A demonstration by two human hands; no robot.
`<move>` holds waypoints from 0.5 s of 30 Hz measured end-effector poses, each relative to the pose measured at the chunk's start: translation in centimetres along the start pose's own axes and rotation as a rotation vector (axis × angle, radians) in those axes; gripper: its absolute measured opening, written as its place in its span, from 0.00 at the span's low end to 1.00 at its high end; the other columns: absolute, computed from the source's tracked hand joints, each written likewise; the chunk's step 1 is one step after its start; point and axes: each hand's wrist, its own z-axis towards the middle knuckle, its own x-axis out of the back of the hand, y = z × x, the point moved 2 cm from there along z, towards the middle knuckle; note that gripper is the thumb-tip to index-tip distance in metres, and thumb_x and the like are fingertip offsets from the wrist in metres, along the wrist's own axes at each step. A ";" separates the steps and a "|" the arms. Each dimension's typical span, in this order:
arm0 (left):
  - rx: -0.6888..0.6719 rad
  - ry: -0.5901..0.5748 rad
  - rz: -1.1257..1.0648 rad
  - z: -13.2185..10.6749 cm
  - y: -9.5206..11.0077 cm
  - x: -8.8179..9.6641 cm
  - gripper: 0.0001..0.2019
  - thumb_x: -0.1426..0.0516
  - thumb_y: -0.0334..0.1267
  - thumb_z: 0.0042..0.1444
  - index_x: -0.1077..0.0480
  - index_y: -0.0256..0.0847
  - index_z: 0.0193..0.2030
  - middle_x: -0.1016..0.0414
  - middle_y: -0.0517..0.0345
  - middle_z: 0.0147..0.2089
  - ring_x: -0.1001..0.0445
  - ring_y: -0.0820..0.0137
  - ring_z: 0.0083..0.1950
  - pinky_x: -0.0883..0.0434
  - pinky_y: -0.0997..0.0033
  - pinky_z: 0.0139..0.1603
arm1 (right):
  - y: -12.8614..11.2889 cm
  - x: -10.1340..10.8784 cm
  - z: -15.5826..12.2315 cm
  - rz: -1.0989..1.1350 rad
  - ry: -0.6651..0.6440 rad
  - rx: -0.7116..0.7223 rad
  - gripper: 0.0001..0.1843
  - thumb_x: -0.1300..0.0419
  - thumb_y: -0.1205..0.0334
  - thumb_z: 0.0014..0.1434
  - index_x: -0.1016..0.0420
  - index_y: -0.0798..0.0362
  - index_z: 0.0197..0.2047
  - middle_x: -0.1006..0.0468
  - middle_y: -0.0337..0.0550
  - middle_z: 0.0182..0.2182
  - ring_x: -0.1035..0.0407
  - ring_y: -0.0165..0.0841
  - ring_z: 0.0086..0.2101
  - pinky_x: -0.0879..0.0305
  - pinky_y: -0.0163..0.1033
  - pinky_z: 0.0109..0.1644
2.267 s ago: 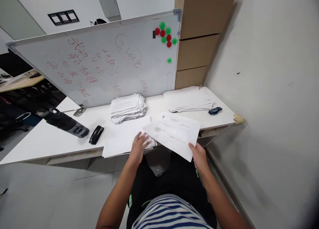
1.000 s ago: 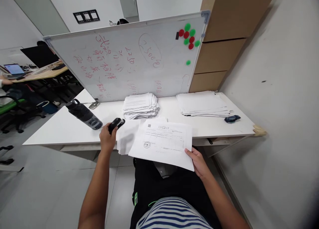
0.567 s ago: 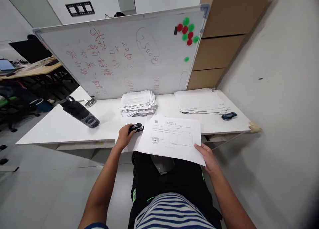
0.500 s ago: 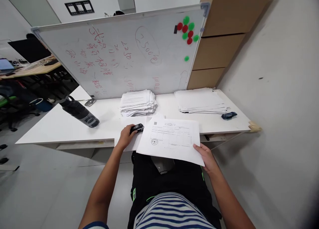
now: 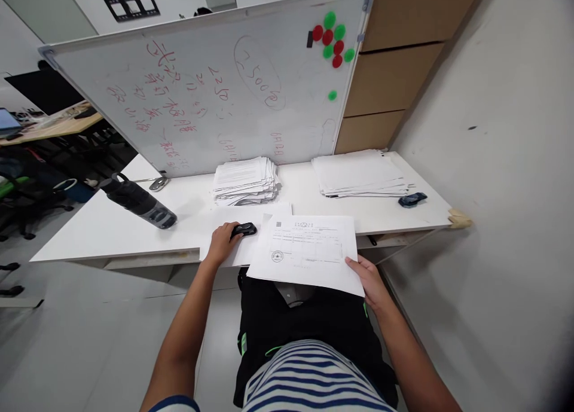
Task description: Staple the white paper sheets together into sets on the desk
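Note:
My left hand [image 5: 223,240] is closed round a black stapler [image 5: 244,229], which rests on loose white sheets [image 5: 233,217] at the front edge of the white desk [image 5: 112,226]. My right hand [image 5: 368,278] pinches the lower right corner of a printed document [image 5: 307,250] with a round stamp on it. The document hangs partly over the desk edge, above my lap. The stapler's nose sits just left of the document's upper left corner.
A messy paper stack [image 5: 244,182] and a flatter one [image 5: 359,174] lie at the back. A dark bottle [image 5: 137,201] lies on the left, a small dark object [image 5: 412,199] on the right. A whiteboard [image 5: 201,89] leans behind, cardboard boxes [image 5: 394,65] beside it.
My left hand left the loose sheets, picked the stapler up from the left of the desk and carried it right to the document's corner. My right hand kept holding the document.

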 end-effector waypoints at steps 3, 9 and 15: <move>0.027 -0.009 -0.026 -0.1 -0.6 0.2 0.18 0.46 0.46 0.62 0.31 0.43 0.56 0.24 0.47 0.51 0.27 0.55 0.51 0.32 0.56 0.53 | 0.0 -0.1 -0.1 0.002 -0.002 -0.008 0.23 0.25 0.52 0.43 0.17 0.53 0.42 0.14 0.47 0.38 0.20 0.43 0.35 0.24 0.44 0.40; 0.031 -0.010 -0.179 -0.3 0.6 0.7 0.18 0.45 0.46 0.61 0.31 0.45 0.56 0.25 0.51 0.53 0.27 0.58 0.53 0.31 0.59 0.52 | 0.1 -0.4 0.1 0.016 -0.027 -0.039 0.22 0.25 0.53 0.45 0.17 0.53 0.42 0.14 0.46 0.38 0.20 0.43 0.36 0.23 0.44 0.42; -0.009 -0.024 -0.222 0.0 2.5 1.7 0.18 0.44 0.45 0.61 0.32 0.45 0.56 0.25 0.51 0.52 0.27 0.58 0.52 0.31 0.58 0.52 | -0.3 -0.8 0.0 0.023 -0.041 -0.043 0.22 0.25 0.53 0.44 0.17 0.53 0.42 0.15 0.47 0.39 0.20 0.43 0.37 0.23 0.44 0.45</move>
